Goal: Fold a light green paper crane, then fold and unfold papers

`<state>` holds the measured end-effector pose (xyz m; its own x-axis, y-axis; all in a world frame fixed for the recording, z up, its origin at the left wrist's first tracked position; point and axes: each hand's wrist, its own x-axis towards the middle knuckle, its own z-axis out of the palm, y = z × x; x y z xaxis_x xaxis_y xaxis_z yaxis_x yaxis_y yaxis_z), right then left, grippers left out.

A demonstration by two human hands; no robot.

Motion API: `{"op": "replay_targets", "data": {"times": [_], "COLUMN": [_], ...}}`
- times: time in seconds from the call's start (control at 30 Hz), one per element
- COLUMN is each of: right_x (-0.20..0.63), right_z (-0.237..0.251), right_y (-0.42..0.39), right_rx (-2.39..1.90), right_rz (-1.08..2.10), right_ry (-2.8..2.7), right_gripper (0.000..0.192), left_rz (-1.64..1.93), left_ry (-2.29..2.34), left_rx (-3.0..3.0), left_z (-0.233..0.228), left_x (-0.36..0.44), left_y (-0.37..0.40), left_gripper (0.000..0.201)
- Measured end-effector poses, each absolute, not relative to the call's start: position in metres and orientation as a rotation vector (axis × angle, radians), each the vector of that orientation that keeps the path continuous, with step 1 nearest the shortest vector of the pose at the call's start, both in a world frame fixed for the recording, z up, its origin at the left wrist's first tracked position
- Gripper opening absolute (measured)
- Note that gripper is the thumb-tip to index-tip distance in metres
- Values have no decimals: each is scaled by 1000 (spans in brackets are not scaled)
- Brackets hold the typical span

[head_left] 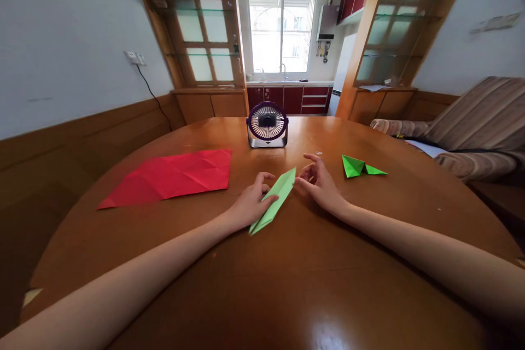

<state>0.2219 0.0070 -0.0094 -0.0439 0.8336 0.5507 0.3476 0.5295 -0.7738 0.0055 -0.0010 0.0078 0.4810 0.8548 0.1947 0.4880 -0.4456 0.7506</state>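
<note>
Evidently, left hand (249, 203) gripping pale green paper (278, 204), underside hidden, right hand (322, 186) near its tip, grip unclear

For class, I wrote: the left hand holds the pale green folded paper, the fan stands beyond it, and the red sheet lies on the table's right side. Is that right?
Not quite: the head view shows the red sheet on the left side of the table. The left hand holds the pale green folded paper, and the fan stands beyond it.
</note>
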Motion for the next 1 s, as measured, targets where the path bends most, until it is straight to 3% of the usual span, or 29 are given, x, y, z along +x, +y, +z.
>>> {"op": "replay_targets", "data": {"times": [0.07,0.1,0.3,0.47,0.73,1.0], "right_x": [229,231,231,229,230,230], "right_z": [-7,-6,-1,-6,-8,-9], "right_y": [10,10,8,13,14,15], "right_rx": [-999,-957,-687,-814,-866,-873], "right_rz": [295,215,109,203,239,206], "right_ry": [-1796,-1893,-2378,-2496,-2518,-2546], "right_gripper": [21,15,31,37,38,40], "left_rz": [725,726,764,750,559,331], "left_ry": [1132,1145,1211,1225,951,948], "left_rx": [2189,2217,2379,2576,2924,2870], "left_z": [9,9,3,0,-3,-2], "left_x": [6,6,8,4,-8,-16], "left_y": [-1,-1,2,4,10,15], "left_gripper": [37,37,37,22,36,42]}}
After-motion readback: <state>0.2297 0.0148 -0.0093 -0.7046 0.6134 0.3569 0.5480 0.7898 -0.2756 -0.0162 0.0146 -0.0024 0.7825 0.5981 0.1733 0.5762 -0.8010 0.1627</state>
